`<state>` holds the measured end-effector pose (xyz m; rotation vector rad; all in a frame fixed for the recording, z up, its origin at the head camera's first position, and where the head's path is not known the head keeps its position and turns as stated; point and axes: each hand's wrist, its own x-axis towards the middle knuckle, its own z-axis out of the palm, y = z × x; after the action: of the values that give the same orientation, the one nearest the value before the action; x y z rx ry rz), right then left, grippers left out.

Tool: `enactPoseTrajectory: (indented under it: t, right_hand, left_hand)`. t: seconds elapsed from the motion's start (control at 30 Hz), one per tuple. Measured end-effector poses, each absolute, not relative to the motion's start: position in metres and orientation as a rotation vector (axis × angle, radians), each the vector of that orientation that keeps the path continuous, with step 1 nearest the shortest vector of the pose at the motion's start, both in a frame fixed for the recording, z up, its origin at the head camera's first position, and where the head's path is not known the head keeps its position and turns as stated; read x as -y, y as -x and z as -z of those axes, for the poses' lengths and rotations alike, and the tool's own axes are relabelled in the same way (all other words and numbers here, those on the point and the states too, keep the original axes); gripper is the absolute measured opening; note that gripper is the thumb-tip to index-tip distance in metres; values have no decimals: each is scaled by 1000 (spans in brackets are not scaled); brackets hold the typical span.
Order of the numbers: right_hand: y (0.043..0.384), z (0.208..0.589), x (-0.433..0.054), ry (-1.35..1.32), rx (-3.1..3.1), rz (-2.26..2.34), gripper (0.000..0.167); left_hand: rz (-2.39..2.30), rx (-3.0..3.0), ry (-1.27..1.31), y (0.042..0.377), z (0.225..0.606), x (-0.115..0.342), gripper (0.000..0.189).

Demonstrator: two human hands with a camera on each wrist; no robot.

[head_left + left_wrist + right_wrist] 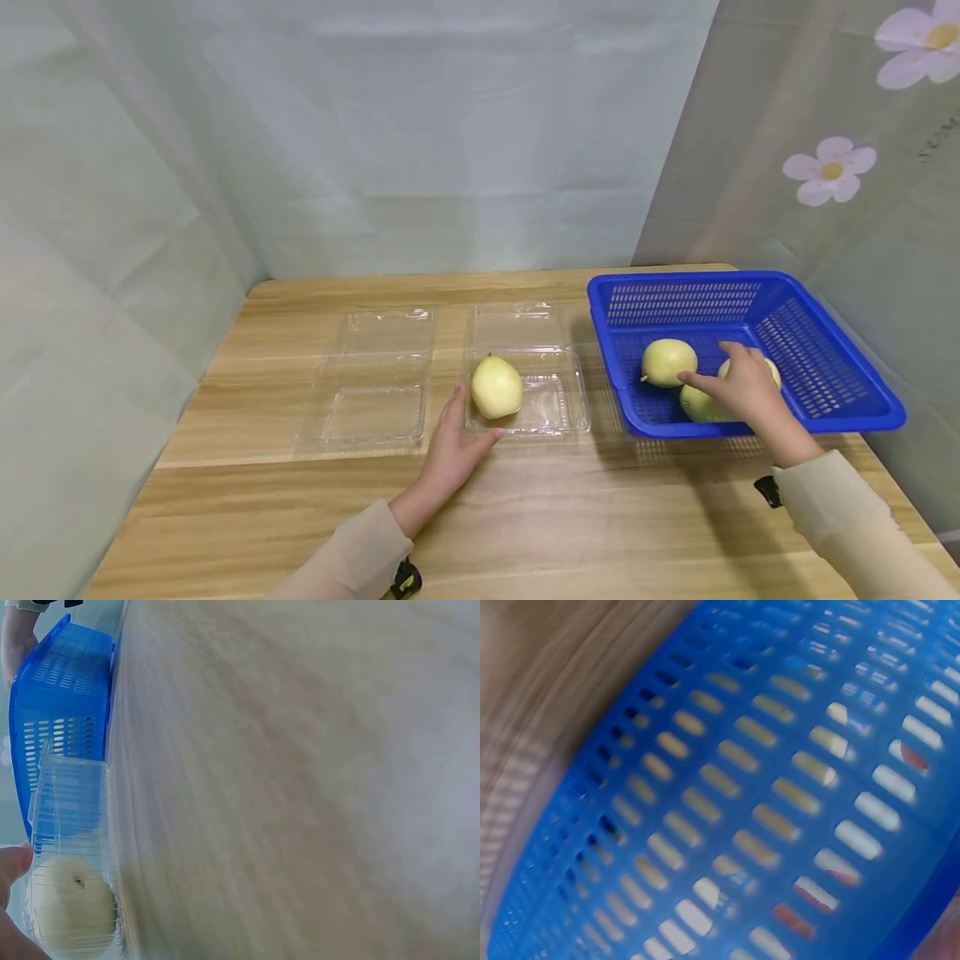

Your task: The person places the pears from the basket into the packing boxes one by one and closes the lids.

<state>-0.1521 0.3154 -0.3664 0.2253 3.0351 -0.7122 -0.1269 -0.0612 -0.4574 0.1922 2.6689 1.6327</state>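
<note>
A pale yellow pear (pixel 497 387) sits in the left half of a clear plastic clamshell box (pixel 555 404) with its lid laid back. My left hand (pixel 452 450) is at the box's front left corner, thumb and fingers spread around that corner beside the pear. In the left wrist view the thumb (pixel 15 862) is near the box rim. Over the blue basket (pixel 840 358), my right hand (pixel 746 387) reaches in with thumb and fingers apart, above a pear (pixel 703 406). Another pear (pixel 669 362) lies to its left, and one more is partly hidden behind the hand.
A second clear clamshell box (pixel 375 412), also opened out, lies left of the first on the wooden table (pixel 247 500). The basket stands at the table's right side, its slotted wall (pixel 727 780) filling the right wrist view. Pale curtains (pixel 450 150) hang behind the table.
</note>
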Motion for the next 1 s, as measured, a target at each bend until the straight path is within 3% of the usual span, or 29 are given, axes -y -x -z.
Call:
enactPoseTrajectory:
  t: [0.87, 1.0]
  right_hand:
    - [148, 373, -333, -124, -2970, 654, 88]
    - [148, 374, -335, -101, -2958, 649, 75]
  left_hand:
    - [-1629, -2686, -198, 127, 459, 62, 88]
    - [-1630, -2690, -206, 127, 458, 61, 88]
